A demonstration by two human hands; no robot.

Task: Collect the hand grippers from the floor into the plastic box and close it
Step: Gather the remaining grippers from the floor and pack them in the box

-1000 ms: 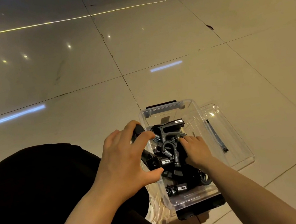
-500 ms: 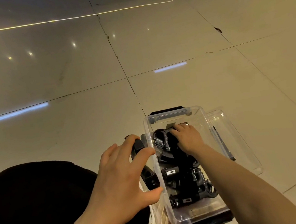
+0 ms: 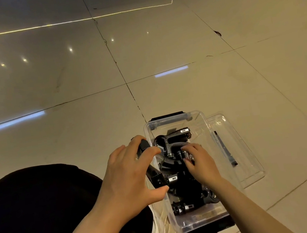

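A clear plastic box (image 3: 198, 118) with black latches stands open on the tiled floor and holds several black hand grippers (image 3: 176, 139). My left hand (image 3: 130, 177) grips one black hand gripper (image 3: 154, 173) at the box's left wall, fingers curled over its top handle. My right hand (image 3: 199, 161) is inside the box, fingertips curled onto the grippers in the middle of the pile. What lies under that hand is hidden.
The clear lid (image 3: 237, 149) lies flat on the floor against the box's right side, a dark strip on it. My black-clad knee (image 3: 35, 210) fills the lower left. Shiny beige floor tiles (image 3: 83, 77) stretch ahead.
My right hand has drawn back from the far end of the box to the middle of the pile. The left hand has kept its gripper at the box's left wall.
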